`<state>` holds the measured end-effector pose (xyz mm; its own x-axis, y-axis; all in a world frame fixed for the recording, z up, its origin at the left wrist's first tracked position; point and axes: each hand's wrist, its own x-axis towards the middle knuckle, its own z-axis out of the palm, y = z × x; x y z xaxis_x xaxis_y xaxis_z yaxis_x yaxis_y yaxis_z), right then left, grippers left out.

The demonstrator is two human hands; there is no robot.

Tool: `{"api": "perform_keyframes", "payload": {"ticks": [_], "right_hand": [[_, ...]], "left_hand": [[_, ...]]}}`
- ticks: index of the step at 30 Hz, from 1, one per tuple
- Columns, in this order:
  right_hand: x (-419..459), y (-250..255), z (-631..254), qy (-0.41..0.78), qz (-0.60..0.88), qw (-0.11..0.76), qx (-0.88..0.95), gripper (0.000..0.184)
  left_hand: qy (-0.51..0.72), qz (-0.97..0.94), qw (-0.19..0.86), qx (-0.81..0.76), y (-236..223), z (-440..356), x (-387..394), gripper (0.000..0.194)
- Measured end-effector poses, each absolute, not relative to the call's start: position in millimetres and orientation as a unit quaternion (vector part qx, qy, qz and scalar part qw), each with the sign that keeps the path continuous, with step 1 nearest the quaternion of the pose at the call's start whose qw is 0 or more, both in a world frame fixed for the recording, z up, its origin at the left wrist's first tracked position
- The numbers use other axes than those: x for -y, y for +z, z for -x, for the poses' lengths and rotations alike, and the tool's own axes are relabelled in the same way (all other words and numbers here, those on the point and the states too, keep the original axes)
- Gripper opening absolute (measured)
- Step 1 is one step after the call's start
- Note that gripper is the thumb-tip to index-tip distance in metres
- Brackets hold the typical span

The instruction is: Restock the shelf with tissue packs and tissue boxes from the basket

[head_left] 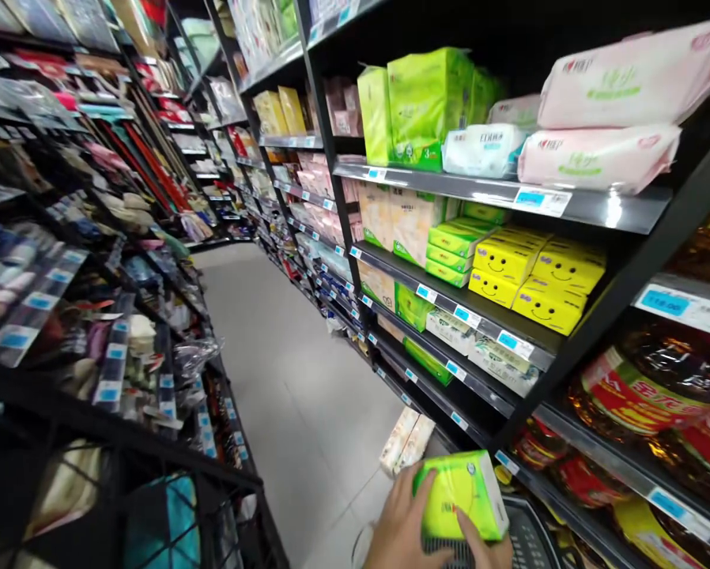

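Observation:
At the bottom of the head view, a green and yellow tissue pack (458, 498) is held between both of my hands. My left hand (398, 518) grips its left side, with the fingers bent over the edge. From below, my right hand (490, 552) takes hold of the lower right part, one finger lying across the front. The pack is tilted and its white end faces right. Beneath and behind it is a black plastic basket (536, 525), partly hidden by the pack and hands. Two pale patterned tissue packs (408, 442) lie side by side near the floor just beyond.
On the right shelves stand green tissue bundles (429, 107), pink wipe packs (601, 158) and yellow smiley tissue packs (536, 273). Large oil bottles (645, 387) fill the near right shelf. A grey floor aisle (272, 348) runs ahead, with socks and textiles (145, 336) racked along the left.

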<state>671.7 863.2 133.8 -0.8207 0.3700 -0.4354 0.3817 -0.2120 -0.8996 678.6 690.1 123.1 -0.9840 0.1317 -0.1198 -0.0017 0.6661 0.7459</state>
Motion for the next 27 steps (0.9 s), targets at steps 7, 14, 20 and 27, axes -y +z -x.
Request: {"api": "perform_keyframes", "payload": {"ticks": [7,14,20,27], "right_hand": [[-803,201,-630,-0.827,-0.266,-0.012,-0.496,0.057],[-677,240,-548,-0.857,-0.278,-0.093,-0.424,0.072],[-608,249,-493,-0.843,-0.252,-0.098,-0.466,0.050],[-599,263,-468,-0.786,-0.208,-0.141,-0.565,0.039]], "left_hand": [[0.550,-0.051,-0.060,-0.831,199,-612,-631,0.102],[0.558,-0.215,-0.131,-0.791,225,-504,-505,0.095],[0.616,-0.164,-0.094,-0.764,242,-445,-427,0.092],[0.844,0.078,0.090,-0.522,253,-403,-410,0.079]]}}
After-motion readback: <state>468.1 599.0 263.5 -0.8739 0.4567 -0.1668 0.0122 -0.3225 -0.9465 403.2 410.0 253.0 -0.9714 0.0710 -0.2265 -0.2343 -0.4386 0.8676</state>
